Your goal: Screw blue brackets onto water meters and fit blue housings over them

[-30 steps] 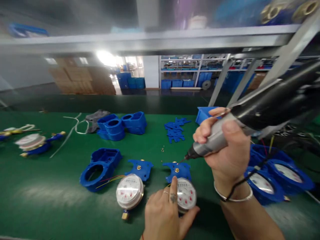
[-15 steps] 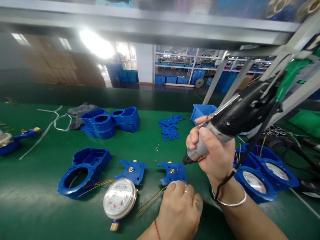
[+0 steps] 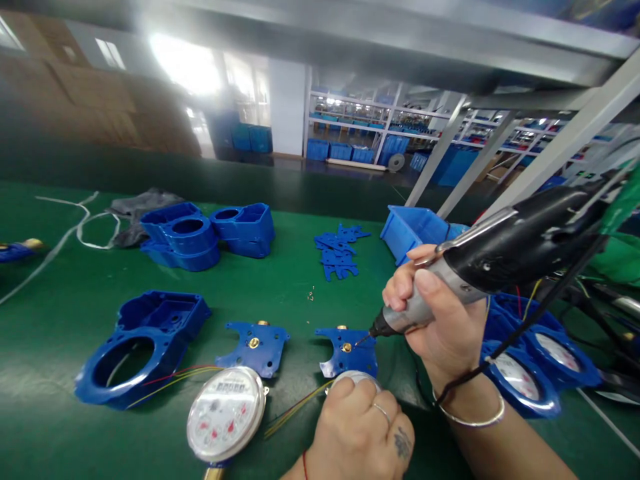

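Observation:
My right hand is wrapped round an electric screwdriver with a silver and black body. Its thin bit points down-left at the blue plate, near a round brass piece; I cannot tell whether the tip touches. My left hand is closed over a water meter just in front of that plate, and hides most of it. Yellow and dark wires run out leftward from under this hand. To the left lie a second blue plate with a brass piece and another water meter, dial up.
An open blue housing lies at left, with more blue housings behind. Flat blue parts, tiny screws and a blue bin lie farther back. Assembled meters stand at right, by the screwdriver cord.
The view has shifted, so the near left things appear farther left. The screwdriver lies slightly more level, its bit still at the same plate. The left hand keeps its hold on the meter.

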Demonstrator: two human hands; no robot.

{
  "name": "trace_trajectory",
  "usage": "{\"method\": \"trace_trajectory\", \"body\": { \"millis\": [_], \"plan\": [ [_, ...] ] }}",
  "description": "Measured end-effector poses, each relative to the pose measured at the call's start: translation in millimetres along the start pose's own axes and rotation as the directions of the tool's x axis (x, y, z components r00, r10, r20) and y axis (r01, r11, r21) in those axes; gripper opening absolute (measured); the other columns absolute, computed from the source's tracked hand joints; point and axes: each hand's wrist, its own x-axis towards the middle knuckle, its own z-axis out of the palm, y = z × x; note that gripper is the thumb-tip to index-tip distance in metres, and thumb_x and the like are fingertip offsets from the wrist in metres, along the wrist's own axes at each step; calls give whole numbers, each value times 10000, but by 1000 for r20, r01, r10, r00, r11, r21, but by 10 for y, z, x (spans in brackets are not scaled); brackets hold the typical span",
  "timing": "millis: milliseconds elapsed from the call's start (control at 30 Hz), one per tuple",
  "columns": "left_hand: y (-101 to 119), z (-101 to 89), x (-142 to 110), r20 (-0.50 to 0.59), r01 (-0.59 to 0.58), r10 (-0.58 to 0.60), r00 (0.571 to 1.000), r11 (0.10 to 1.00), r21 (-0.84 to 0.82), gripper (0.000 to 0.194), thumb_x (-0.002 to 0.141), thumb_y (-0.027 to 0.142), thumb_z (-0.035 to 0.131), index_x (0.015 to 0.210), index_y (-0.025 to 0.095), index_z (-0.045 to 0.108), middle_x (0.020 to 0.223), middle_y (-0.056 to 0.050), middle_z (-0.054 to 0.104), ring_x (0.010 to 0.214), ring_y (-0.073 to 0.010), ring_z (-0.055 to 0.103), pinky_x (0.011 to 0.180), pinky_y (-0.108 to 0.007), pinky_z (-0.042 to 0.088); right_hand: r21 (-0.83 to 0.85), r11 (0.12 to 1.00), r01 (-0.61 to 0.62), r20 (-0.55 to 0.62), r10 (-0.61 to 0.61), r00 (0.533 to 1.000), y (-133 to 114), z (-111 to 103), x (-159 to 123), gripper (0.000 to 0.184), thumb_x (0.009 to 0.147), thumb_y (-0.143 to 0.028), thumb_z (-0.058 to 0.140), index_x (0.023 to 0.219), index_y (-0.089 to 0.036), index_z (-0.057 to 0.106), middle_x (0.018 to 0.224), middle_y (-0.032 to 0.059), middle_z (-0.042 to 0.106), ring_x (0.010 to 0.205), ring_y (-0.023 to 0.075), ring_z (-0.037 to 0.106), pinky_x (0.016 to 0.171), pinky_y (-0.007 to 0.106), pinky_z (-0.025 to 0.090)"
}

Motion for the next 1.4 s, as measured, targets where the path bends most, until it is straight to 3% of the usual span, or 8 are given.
{"method": "trace_trajectory", "body": {
  "millis": [700,933,1233,1400],
  "plan": [
    [4,-9,12,30,-11,10,1000,1000,10,276,805,74,482,543,160,490,535,-5,458,507,-148,391,509,-334,180,-70,998,-9,28,11,1000,71,20,-43,232,776,-274,686,919,-165,540,631,-31,513,479,103,500,440,228,419],
    [12,-17,-25,68,-4,4,998,1000,2,246,808,94,507,573,165,492,560,-3,469,527,-153,397,523,-336,189,-168,986,9,45,-2,999,91,9,-92,311,824,-272,653,1106,-204,540,659,-25,532,515,107,505,485,245,429],
    [21,-57,3,80,-5,5,997,1000,6,230,803,83,518,590,164,482,565,2,470,533,-155,395,534,-333,190,-161,987,-10,56,19,998,108,40,-85,129,807,-209,653,857,-193,536,644,-38,504,498,94,499,469,223,430],
    [24,-59,-12,106,-3,3,994,1000,0,220,809,92,513,602,164,499,574,0,476,549,-158,407,543,-333,199,-182,983,-1,61,12,998,99,54,-110,236,820,-209,653,1025,-216,537,635,-42,510,513,101,493,486,231,430]
  ]
}}
